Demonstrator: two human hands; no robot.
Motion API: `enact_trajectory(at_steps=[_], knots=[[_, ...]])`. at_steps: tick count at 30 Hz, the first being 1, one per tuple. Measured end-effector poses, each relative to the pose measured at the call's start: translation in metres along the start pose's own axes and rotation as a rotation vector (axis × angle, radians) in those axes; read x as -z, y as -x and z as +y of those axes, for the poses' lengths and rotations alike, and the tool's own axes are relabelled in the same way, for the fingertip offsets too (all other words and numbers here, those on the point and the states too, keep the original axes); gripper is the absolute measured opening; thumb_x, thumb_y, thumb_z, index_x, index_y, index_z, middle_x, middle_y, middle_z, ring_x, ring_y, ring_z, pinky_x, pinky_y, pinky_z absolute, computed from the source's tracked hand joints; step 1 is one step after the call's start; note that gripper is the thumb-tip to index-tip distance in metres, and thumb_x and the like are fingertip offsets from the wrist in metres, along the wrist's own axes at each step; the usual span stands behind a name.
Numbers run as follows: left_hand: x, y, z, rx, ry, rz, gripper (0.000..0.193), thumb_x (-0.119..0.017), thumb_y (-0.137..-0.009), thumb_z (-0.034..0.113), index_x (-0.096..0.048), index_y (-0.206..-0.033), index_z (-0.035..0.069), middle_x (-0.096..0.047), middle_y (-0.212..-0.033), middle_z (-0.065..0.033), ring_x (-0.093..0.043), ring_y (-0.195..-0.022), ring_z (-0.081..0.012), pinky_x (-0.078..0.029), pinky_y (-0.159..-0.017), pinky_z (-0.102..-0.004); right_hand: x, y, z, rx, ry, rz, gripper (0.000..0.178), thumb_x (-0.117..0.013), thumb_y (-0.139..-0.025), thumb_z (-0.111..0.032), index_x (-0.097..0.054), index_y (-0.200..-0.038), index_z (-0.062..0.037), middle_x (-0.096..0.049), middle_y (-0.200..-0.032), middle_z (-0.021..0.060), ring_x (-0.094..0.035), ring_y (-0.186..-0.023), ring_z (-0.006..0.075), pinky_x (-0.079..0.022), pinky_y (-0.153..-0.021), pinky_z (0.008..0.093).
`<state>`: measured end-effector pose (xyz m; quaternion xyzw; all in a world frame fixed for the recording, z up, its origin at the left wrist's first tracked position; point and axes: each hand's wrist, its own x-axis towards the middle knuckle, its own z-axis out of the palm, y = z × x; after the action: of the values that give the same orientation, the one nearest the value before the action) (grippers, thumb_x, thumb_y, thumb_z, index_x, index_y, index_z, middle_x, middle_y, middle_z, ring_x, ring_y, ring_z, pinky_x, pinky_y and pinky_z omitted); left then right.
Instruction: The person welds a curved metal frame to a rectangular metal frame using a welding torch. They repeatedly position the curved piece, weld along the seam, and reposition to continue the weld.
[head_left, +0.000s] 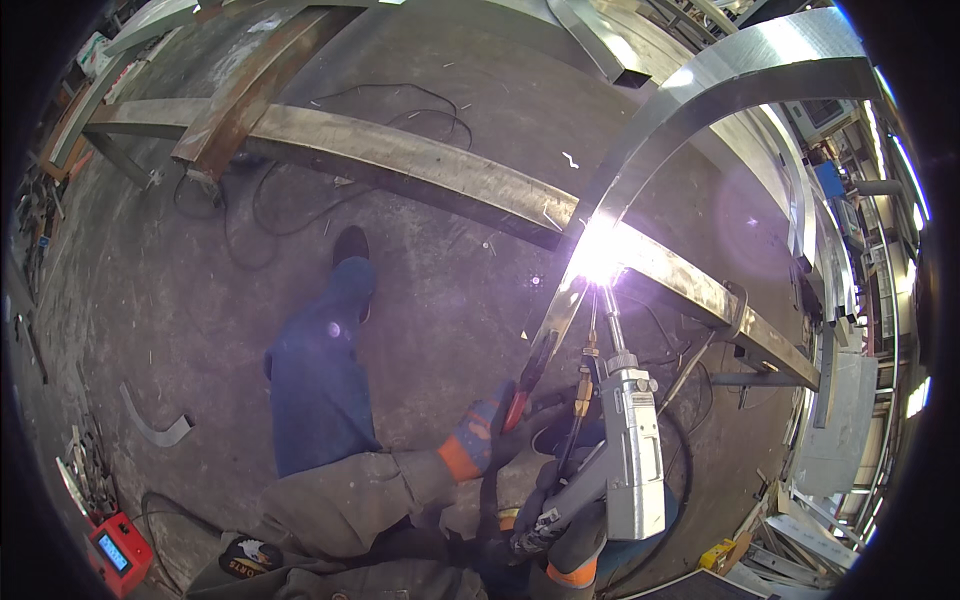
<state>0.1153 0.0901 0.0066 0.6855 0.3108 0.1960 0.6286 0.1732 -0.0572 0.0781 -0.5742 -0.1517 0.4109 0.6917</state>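
Scuffed grey floor, bright lights

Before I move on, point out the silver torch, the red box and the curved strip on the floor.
Silver torch (636, 450): head view, on its body.
Red box (115, 553): head view, on its lit screen.
Curved strip (164, 437): head view, on its lower part.

Before our left hand, the pliers meet the curved bar's near end. Farther ahead, the bar crosses the long beam, where the torch reaches from our right hand. Left of our left hand, an offcut lies on the floor.
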Motion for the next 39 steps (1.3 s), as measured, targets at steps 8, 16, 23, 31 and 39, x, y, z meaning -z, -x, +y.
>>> enact_trajectory(at_steps=[8,16,23,31,39], knots=[[-0.008,0.0,-0.025,-0.066,-0.038,0.019,0.029,-0.065,-0.091,0.025,-0.055,-0.105,0.002,-0.059,-0.077,-0.0123,-0.058,-0.067,-0.0242,-0.047,-0.059,-0.0398,-0.001,0.005,0.004,0.045,-0.06,-0.023,0.068,-0.055,-0.094,-0.055,-0.04,-0.126,0.0029,-0.051,-0.096,0.0184,-0.055,-0.049,0.022,-0.048,-0.038,0.0335],[-0.015,0.004,-0.043,-0.089,-0.005,0.05,0.025,-0.062,-0.085,0.013,-0.055,-0.107,0.003,-0.059,-0.076,-0.0148,-0.062,-0.068,-0.0293,-0.047,-0.058,-0.0423,-0.007,0.011,0.004,0.069,0.049,0.029,0.069,-0.057,-0.093,-0.057,-0.041,-0.124,0.0023,-0.052,-0.095,0.0185,-0.056,-0.049,0.021,-0.047,-0.039,0.0323],[-0.017,0.004,-0.052,-0.09,-0.068,0.053,0.032,-0.064,-0.084,0.015,-0.05,-0.11,0.004,-0.06,-0.076,-0.0201,-0.062,-0.069,-0.0401,-0.047,-0.058,-0.047,0.003,0.017,0.009,0.035,0.048,0.022,0.071,-0.057,-0.092,-0.059,-0.041,-0.126,0.0019,-0.054,-0.099,0.0183,-0.058,-0.053,0.0209,-0.048,-0.041,0.0312],[-0.017,0.003,-0.049,-0.123,-0.101,0.082,0.027,-0.063,-0.083,0.012,-0.053,-0.106,0.003,-0.061,-0.079,-0.0199,-0.061,-0.069,-0.0402,-0.047,-0.057,-0.0463,0.008,0.021,0.017,0.018,0.087,0.085,0.071,-0.059,-0.091,-0.059,-0.041,-0.125,0.0009,-0.055,-0.097,0.0175,-0.058,-0.053,0.0208,-0.048,-0.041,0.031],[-0.017,0.003,-0.046,-0.236,-0.101,0.145,0.028,-0.064,-0.082,0.011,-0.053,-0.106,0.002,-0.06,-0.079,-0.0211,-0.062,-0.071,-0.0415,-0.048,-0.059,-0.048,0.004,0.022,0.011,0.007,0.038,0.039,0.07,-0.06,-0.091,-0.059,-0.04,-0.123,0.0,-0.054,-0.095,0.017,-0.057,-0.051,0.0207,-0.048,-0.041,0.0307]])
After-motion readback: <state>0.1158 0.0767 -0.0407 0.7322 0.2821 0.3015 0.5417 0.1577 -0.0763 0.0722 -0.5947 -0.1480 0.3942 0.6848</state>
